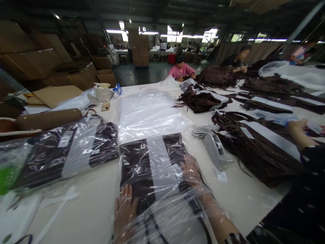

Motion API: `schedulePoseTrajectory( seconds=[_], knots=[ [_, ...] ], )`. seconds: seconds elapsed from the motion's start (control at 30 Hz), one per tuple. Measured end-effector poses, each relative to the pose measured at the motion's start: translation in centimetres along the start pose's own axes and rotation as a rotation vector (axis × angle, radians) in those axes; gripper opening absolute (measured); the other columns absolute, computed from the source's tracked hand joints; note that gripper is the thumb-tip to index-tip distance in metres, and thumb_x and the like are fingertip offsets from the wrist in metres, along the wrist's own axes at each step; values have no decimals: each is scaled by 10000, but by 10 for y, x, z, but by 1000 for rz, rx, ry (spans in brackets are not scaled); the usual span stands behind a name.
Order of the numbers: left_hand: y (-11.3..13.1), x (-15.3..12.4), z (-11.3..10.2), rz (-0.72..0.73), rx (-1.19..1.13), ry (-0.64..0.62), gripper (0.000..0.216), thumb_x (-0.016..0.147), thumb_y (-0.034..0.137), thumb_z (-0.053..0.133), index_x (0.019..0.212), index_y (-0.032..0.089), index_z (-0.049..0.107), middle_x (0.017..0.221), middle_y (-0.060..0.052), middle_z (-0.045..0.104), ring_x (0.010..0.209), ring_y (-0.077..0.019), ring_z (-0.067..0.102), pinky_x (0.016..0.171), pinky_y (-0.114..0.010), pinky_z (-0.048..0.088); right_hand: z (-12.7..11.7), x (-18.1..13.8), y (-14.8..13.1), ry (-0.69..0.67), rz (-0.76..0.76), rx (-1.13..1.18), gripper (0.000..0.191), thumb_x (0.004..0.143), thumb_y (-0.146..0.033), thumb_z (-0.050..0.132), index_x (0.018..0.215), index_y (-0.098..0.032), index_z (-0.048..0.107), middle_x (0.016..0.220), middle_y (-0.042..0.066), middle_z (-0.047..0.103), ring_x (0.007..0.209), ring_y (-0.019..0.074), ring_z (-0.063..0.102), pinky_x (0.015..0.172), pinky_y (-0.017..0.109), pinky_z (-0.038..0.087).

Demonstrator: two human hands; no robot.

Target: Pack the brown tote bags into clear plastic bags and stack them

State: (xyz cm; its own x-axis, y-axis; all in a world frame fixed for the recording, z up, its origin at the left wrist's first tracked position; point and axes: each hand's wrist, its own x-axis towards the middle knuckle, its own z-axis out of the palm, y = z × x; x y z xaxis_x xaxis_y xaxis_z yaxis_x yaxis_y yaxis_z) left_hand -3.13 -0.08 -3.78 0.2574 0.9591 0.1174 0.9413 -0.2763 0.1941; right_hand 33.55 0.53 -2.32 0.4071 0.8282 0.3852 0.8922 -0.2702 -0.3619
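Note:
A dark brown handbag [138,173] with a pale paper band [159,166] around it lies inside a clear plastic bag [167,217] in front of me. My left hand [124,210] rests flat at its near left edge, fingers stretched out. My right hand [190,169] lies with fingers extended along the right side, next to a small white tag [177,170]. Clear film covers my right wrist and forearm, so that arm appears to reach inside the plastic. The handbag's straps show dimly through the film near me.
To the left lies another wrapped brown bag [104,142]. Clear plastic bags [152,113] are stacked beyond my hands. A grey tape dispenser [214,149] and unwrapped brown bags [256,145] are on the right. A co-worker's hand [298,130] reaches in there; a person in pink [181,72] works opposite.

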Motion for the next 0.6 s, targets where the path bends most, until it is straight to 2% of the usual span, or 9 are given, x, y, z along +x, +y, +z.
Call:
schedulePoseTrajectory(
  seconds=[0.07, 0.17, 0.2, 0.27, 0.33, 0.43, 0.5, 0.6],
  knots=[
    [-7, -1, 9, 41, 2, 44, 622, 996, 313, 303, 1563, 258, 50, 1592, -82, 325, 1465, -246, 312, 1192, -512, 245, -3, 18, -4, 48, -74, 36, 531, 965, -417, 379, 1419, -163, 481, 1447, 163, 528, 1373, 310, 448, 1115, 492, 380],
    [-21, -4, 32, 92, 60, 191, 664, 975, 313, 337, 1564, 292, 31, 1553, -96, 403, 1423, -283, 387, 1160, -558, 277, 6, 49, -12, -46, -249, 77, 549, 945, -417, 440, 1447, -196, 460, 1519, 112, 455, 1444, 269, 345, 1171, 448, 322],
    [-25, -5, 39, 116, 94, 237, 673, 968, 306, 339, 1566, 292, 31, 1528, -107, 441, 1403, -295, 415, 1148, -573, 284, 12, 59, -13, -89, -253, 64, 552, 937, -413, 456, 1448, -202, 462, 1529, 104, 444, 1453, 270, 328, 1182, 450, 298],
    [-29, -8, 46, 161, 161, 267, 683, 959, 298, 341, 1573, 282, 41, 1497, -117, 483, 1378, -303, 445, 1141, -574, 286, 27, 76, -11, -132, -166, 16, 565, 934, -399, 458, 1451, -170, 461, 1534, 138, 426, 1455, 313, 314, 1190, 508, 245],
    [-25, -10, 41, 169, 207, 234, 692, 956, 295, 344, 1578, 266, 41, 1510, -113, 466, 1383, -291, 439, 1155, -547, 274, 40, 88, -7, -135, -65, -13, 584, 945, -390, 436, 1453, -101, 449, 1530, 199, 406, 1450, 369, 297, 1175, 583, 195],
    [-9, -8, 20, 116, 210, 174, 705, 963, 282, 349, 1578, 255, 5, 1556, -97, 400, 1409, -267, 406, 1173, -517, 268, 49, 92, -2, -174, -39, -13, 625, 951, -417, 422, 1447, -38, 435, 1533, 244, 374, 1451, 406, 263, 1154, 624, 174],
    [3, -4, 7, 101, 181, 145, 713, 972, 280, 365, 1575, 259, -14, 1566, -97, 378, 1416, -267, 397, 1169, -530, 281, 41, 83, 3, -178, -76, 12, 608, 961, -421, 391, 1428, -38, 460, 1514, 246, 406, 1442, 383, 296, 1155, 592, 205],
    [16, -3, -4, 51, 143, 140, 706, 988, 278, 368, 1567, 285, -35, 1561, -93, 384, 1413, -284, 400, 1165, -582, 264, 13, 52, 15, -168, -168, 55, 553, 975, -413, 329, 1407, -113, 503, 1479, 178, 486, 1410, 303, 384, 1171, 501, 254]
  ],
)
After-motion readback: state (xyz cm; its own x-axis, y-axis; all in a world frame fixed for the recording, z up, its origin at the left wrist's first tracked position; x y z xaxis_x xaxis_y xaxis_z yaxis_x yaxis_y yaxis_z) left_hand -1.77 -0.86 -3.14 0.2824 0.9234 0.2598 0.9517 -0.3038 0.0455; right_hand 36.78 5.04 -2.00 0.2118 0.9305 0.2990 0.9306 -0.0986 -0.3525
